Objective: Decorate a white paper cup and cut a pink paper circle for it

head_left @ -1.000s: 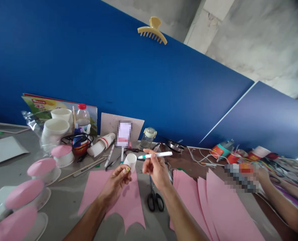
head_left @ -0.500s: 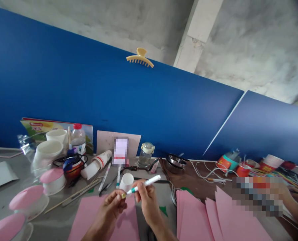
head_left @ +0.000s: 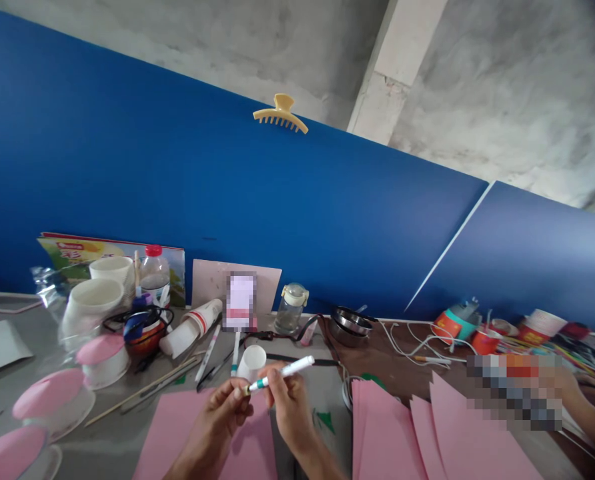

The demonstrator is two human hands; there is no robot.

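Observation:
Between its thumb and fingers my left hand (head_left: 222, 413) pinches a small yellowish-green piece (head_left: 246, 391), partly hidden by the fingertips. My right hand (head_left: 290, 403) holds a white marker (head_left: 292, 367) with a green band, its tip touching or very close to the small piece. Both hands are above a pink sheet (head_left: 160, 433) on the grey table. Just behind the hands a white paper cup (head_left: 252, 360) stands upright.
White cups with pink tops (head_left: 52, 393) stand at the left. Pink sheets (head_left: 382, 427) lie at the right. A glass jar (head_left: 291, 310), a propped phone (head_left: 240, 300) and metal bowls (head_left: 350, 327) are at the back. Another person's arm (head_left: 582, 407) is at the far right.
The marker in my right hand has moved slightly left and down, bringing its tip closer to the piece in my left hand. My left hand is almost still.

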